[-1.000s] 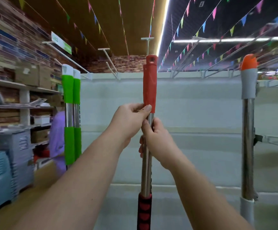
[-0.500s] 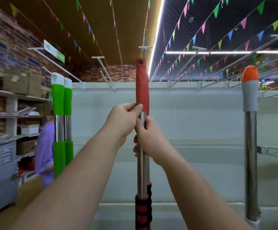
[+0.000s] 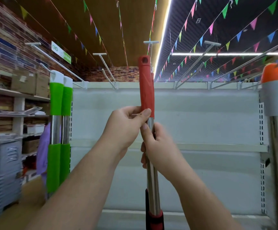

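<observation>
- One mop pole [image 3: 152, 180], upright, red grip [image 3: 146, 90] on top.
- Left hand [image 3: 126, 128]: fingers curled, pinching red grip's lower edge.
- Right hand [image 3: 158, 146]: wrapped round steel just below red grip; hold it steady while you twist.

Shop aisle. White metal shelf unit [image 3: 201, 123] ahead, with perforated uprights. Brick-pattern wall [image 3: 3, 47] to the left. Wall shelves [image 3: 10, 92] carry cardboard boxes [image 3: 23, 82], grey plastic drawers [image 3: 8, 163] beneath. Wood-tone floor [image 3: 23, 211]. Ceiling is half wood panel [image 3: 135, 17], half dark slats [image 3: 208, 19], with a light strip [image 3: 165, 35] between. Coloured pennants [image 3: 225, 10] strung overhead.
</observation>
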The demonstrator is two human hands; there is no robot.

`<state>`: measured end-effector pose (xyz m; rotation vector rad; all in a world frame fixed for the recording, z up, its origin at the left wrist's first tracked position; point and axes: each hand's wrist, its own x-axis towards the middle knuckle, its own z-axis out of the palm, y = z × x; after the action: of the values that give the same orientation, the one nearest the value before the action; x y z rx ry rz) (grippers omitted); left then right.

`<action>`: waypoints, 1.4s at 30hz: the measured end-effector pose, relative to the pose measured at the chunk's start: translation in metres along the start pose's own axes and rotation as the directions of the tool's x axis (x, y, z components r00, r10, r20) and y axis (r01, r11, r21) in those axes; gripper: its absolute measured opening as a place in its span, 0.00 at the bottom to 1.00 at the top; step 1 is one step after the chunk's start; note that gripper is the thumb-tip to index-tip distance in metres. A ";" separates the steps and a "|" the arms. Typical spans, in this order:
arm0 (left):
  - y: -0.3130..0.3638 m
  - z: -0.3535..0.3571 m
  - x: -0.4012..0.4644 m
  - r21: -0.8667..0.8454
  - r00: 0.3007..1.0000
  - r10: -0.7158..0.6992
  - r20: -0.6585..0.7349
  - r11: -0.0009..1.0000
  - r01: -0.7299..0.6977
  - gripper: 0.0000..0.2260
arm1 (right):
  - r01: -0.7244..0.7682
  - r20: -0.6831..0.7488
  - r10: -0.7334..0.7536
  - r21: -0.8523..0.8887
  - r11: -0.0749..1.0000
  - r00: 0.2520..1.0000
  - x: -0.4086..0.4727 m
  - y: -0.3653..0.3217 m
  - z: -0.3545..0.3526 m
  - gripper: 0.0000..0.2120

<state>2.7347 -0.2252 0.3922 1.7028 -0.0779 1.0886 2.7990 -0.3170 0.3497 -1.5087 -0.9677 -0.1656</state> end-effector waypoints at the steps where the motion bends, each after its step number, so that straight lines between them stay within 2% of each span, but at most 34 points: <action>1: 0.003 0.002 0.001 0.007 1.000 0.001 0.003 1.000 -0.001 0.07 | 0.007 -0.010 -0.007 -0.013 1.000 1.000 0.001 -0.002 -0.002 0.20; 6: 0.007 0.011 0.005 0.046 1.000 -0.017 0.010 0.999 0.017 0.08 | 0.004 -0.026 -0.007 -0.100 0.995 1.000 0.007 -0.002 -0.011 0.18; 10: 0.003 0.017 0.012 0.091 0.999 -0.051 -0.005 0.995 0.051 0.08 | -0.029 0.008 0.030 -0.051 0.998 1.000 0.014 0.003 -0.012 0.17; 14: -0.007 0.021 0.025 0.204 0.996 -0.076 -0.040 0.975 0.082 0.06 | -0.135 0.050 0.135 -0.005 0.991 0.990 0.024 0.008 -0.008 0.18; 17: -0.014 0.022 0.029 0.208 0.989 -0.147 -0.030 0.966 0.150 0.06 | -0.203 0.062 0.202 0.000 0.979 0.977 0.028 0.012 -0.004 0.18; 21: -0.015 0.021 0.025 0.261 0.991 -0.123 -0.047 0.956 0.131 0.10 | -0.238 0.073 0.243 -0.072 0.969 0.967 0.028 0.010 -0.008 0.19; 22: -0.016 0.017 0.020 0.247 0.990 -0.129 -0.052 0.959 0.138 0.12 | -0.229 0.050 0.236 -0.115 0.967 0.971 0.024 0.011 -0.010 0.19; 24: -0.021 0.004 0.006 0.219 0.990 -0.124 -0.072 0.966 0.137 0.12 | -0.132 -0.066 0.119 -0.270 0.954 0.991 0.011 0.017 -0.013 0.19; 26: -0.026 -0.013 -0.010 0.217 0.986 -0.136 -0.101 0.964 0.155 0.07 | -0.025 -0.173 -0.040 -0.361 0.932 0.984 -0.008 0.022 -0.011 0.16; 27: -0.030 -0.023 -0.018 0.205 0.981 -0.158 -0.113 0.962 0.178 0.03 | 0.017 -0.175 -0.085 -0.356 0.934 0.981 -0.016 0.025 -0.004 0.13; 29: -0.037 -0.042 -0.032 0.170 0.971 -0.206 -0.122 0.959 0.225 0.01 | 0.052 -0.107 -0.089 -0.309 0.950 0.990 -0.030 0.030 0.016 0.08; 33: -0.052 -0.079 -0.057 0.198 0.951 -0.260 -0.167 0.936 0.290 0.04 | 0.039 0.059 -0.026 -0.231 0.972 0.998 -0.043 0.046 0.069 0.05; 36: -0.056 -0.120 -0.078 0.215 0.925 -0.290 -0.247 0.914 0.344 0.05 | 0.033 0.191 -0.014 -0.094 0.995 0.981 -0.049 0.054 0.119 0.04; 39: -0.057 -0.179 -0.115 0.166 0.860 -0.317 -0.400 0.898 0.409 0.06 | 0.039 0.349 -0.069 0.094 0.995 0.935 -0.059 0.048 0.182 0.03; 42: -0.049 -0.240 -0.170 0.073 0.736 -0.377 -0.562 0.864 0.498 0.04 | 0.004 0.473 -0.139 0.275 0.961 0.870 -0.080 0.036 0.252 0.06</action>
<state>2.5138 -0.0892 0.2456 1.4338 0.7998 1.1859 2.6631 -0.1281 0.2182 -1.2839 -1.3919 0.3037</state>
